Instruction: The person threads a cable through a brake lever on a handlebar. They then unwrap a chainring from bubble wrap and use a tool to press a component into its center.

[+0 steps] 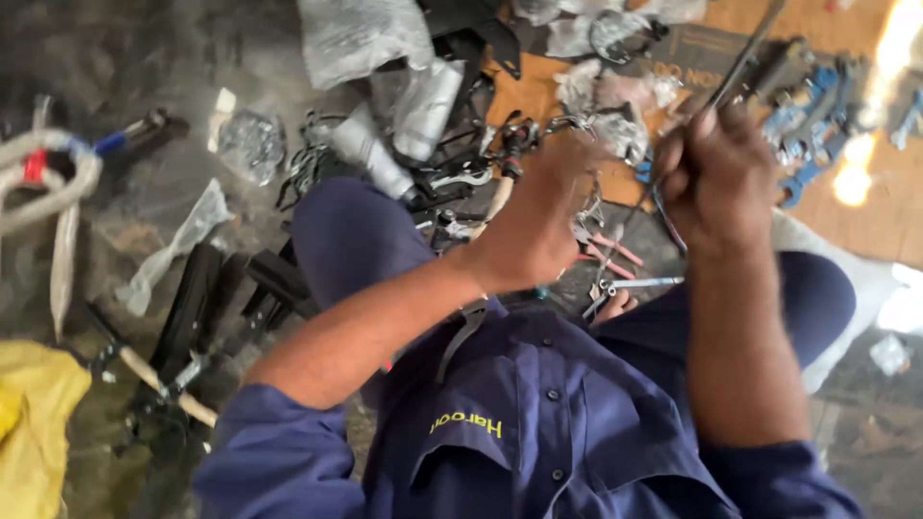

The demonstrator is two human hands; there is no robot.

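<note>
At centre frame I see my left hand (538, 216) clenched around a small metal part (588, 207), blurred; just right, my right hand (716, 178) grips a long thin metal tool (745, 58) angled toward the upper right, above scattered pliers (606, 255) on the floor.

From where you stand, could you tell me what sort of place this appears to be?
Probably an informal repair workshop, worked on the floor. Blue spanners lie on a cardboard sheet, pliers with pink handles sit between the knees, and plastic-wrapped parts are strewn about. The right hand holds a long metal tool.
</note>
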